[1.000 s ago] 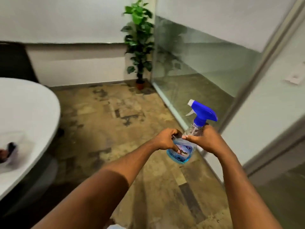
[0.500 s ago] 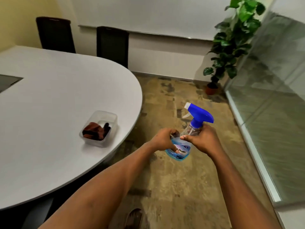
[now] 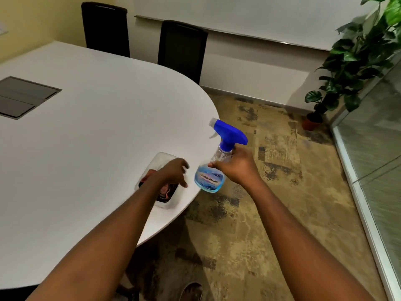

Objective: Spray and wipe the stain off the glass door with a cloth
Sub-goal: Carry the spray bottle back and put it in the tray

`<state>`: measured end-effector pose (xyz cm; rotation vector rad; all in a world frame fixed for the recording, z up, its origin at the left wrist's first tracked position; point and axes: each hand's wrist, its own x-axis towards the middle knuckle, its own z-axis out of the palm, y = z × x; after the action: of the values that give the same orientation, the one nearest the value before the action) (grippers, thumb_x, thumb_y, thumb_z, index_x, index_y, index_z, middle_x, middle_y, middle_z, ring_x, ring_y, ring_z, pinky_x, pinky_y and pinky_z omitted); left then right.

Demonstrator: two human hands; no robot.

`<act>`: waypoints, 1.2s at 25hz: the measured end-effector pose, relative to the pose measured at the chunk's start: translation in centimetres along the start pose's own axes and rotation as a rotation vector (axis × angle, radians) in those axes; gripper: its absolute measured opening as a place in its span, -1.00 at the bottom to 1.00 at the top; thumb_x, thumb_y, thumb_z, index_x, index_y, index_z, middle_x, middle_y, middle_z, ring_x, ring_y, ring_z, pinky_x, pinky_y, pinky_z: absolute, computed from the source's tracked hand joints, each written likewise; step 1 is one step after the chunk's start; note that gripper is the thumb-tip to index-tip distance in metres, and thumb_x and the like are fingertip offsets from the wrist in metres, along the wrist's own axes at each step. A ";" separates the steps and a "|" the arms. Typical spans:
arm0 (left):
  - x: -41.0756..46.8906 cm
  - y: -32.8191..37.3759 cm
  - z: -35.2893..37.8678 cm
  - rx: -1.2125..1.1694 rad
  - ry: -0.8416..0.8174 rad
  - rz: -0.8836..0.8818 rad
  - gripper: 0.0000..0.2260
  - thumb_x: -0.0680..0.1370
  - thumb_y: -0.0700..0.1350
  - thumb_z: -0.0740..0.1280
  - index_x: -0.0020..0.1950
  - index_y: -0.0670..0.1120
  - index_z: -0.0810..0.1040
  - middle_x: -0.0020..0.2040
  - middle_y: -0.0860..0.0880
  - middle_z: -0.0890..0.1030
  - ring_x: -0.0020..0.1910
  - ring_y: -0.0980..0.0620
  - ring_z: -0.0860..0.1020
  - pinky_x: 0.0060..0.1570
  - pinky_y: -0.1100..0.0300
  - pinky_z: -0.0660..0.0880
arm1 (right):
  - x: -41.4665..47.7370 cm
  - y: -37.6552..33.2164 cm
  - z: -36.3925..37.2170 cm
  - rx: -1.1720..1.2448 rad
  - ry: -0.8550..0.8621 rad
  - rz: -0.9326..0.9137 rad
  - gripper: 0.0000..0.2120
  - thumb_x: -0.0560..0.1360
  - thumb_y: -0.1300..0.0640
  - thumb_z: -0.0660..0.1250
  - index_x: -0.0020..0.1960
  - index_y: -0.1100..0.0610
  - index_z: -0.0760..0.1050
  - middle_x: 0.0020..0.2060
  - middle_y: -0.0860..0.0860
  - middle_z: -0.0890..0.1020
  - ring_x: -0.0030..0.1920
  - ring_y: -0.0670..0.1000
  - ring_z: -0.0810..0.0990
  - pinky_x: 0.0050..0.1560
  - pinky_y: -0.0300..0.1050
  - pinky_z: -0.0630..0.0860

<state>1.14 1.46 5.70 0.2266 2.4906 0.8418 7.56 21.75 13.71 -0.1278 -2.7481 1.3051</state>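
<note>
A clear plastic tub (image 3: 168,204) sits near the rounded edge of the white table (image 3: 91,135), just left of the frame's centre. Inside it lies a bunched cloth (image 3: 166,191), reddish and dark, most of it covered by the left hand (image 3: 171,171), which reaches over the tub with its fingers spread loosely and nothing gripped. Whether the fingertips touch the cloth cannot be told.

The spray bottle (image 3: 213,168) hangs at the centre of the frame, just beyond the table edge and above the floor, held by the right hand (image 3: 237,167), whose fingers wrap the clear neck from the right. Pale blue liquid fills its lower part behind a blue label whose lettering is too blurred to read. The bottle's long axis runs from lower left to upper right, tilted a little off upright, and its blue trigger head (image 3: 230,132) points its white nozzle toward the upper left of the frame.

The glass door (image 3: 377,153) runs down the right edge, cut off by the frame; no stain on it can be made out. A potted plant (image 3: 351,61) stands in the upper right corner, its top cropped. A shoe (image 3: 192,291) shows at the bottom edge.
</note>
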 end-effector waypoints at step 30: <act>7.9 -13.2 1.1 0.404 0.198 -0.313 -0.62 0.56 0.10 0.29 0.26 -0.11 0.53 0.14 -0.10 0.50 0.09 -0.01 0.46 0.07 0.19 0.48 | 13.9 0.0 19.9 0.017 -0.273 0.085 -0.61 0.37 0.13 0.54 0.12 0.19 0.50 -0.02 0.06 0.67 -0.05 0.00 0.60 -0.05 -0.23 0.47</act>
<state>-5.12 -6.00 -6.22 -0.1182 2.7639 0.2389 -8.64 8.11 1.87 -0.0701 -2.9854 1.4674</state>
